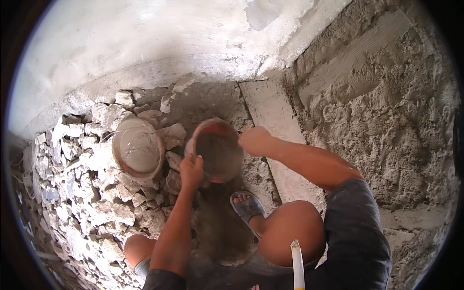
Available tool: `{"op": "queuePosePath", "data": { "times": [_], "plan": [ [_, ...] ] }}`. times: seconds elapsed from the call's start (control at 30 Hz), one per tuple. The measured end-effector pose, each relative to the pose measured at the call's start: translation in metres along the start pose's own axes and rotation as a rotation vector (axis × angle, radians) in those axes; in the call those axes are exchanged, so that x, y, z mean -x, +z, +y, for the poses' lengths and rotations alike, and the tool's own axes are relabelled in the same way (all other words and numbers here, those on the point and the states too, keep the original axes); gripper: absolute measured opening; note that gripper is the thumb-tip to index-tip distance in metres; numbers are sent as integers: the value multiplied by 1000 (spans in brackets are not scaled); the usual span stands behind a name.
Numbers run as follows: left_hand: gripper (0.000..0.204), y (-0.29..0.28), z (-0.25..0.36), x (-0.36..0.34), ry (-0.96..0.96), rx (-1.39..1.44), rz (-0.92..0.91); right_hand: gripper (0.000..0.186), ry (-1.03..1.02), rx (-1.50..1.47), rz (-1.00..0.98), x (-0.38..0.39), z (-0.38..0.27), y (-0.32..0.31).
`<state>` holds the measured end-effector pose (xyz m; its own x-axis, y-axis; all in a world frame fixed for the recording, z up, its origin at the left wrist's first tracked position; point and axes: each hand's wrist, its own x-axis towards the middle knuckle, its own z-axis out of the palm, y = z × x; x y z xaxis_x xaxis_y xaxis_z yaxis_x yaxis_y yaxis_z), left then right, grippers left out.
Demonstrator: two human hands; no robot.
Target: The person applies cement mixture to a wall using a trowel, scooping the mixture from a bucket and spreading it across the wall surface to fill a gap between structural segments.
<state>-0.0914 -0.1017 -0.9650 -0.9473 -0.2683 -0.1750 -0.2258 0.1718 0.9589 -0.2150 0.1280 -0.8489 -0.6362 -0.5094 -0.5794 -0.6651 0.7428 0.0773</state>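
Note:
In the middle of the head view I grip a reddish, mortar-smeared bucket (217, 158) that looks tilted, its inside dark and grey. My left hand (192, 168) is closed on the left rim, thumb upward. My right hand (253, 141) is closed at the upper right rim, its fingertips partly hidden. Just left of it, a second round container (137, 148) of pale grey wet mix sits among broken stones. Under the held bucket lies a dark, blurred patch of grey material (217, 227).
Rubble (87, 203) covers the left side, below a pale plastered wall (145, 38). Rough mortared surface (367, 121) and a slab (261, 106) lie to the right. My sandalled foot (245, 208) and bent knee (292, 227) are below the bucket. A cigarette (297, 266) pokes up at the bottom edge.

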Motion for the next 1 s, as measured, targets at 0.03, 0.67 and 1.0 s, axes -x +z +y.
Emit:
{"op": "queuePosePath", "data": {
  "times": [0.03,0.67,1.0],
  "plan": [
    [28,2,-4,7,5,17,-2,18,-9,7,-60,4,-8,5],
    [39,-63,-29,49,-28,-13,76,19,61,274,-61,4,-124,-2],
    [38,-61,-47,47,-13,1,162,26,-93,-109,-97,51,-122,18]
  ]
}}
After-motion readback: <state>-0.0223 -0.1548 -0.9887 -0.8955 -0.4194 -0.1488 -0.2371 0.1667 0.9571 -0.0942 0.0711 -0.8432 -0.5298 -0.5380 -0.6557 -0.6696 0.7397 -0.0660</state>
